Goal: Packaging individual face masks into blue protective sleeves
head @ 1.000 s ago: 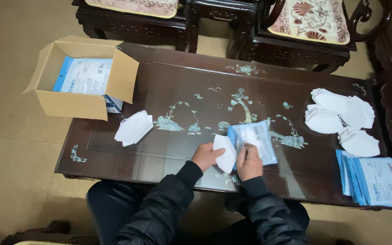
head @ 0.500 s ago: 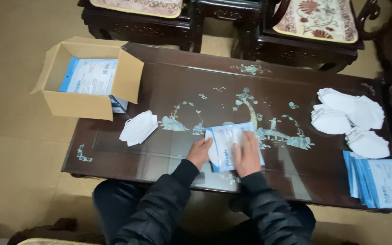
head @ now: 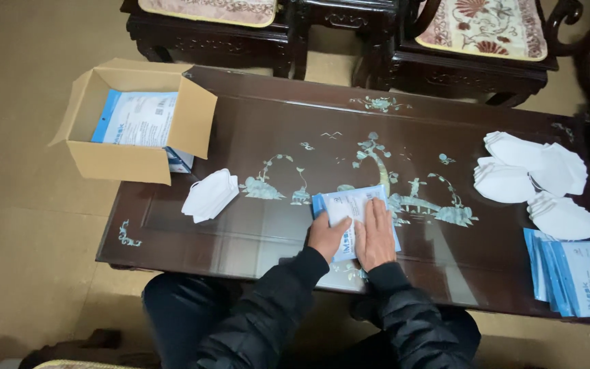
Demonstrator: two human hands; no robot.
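On the dark inlaid table (head: 254, 130), near its front edge: a blue-and-white packet (head: 349, 208), lying flat under both hands. Left hand (head: 327, 236) on its lower left corner, fingers curled; right hand (head: 375, 232) flat on top, fingers straight and pressed together.

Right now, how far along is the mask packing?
Done: filled blue-and-white pouches lie in the cardboard box. In hand: left hand and right hand press flat on one pouch at the table's near edge. Left: a small stack of white masks, bigger piles of masks and a stack of pouches on the right.
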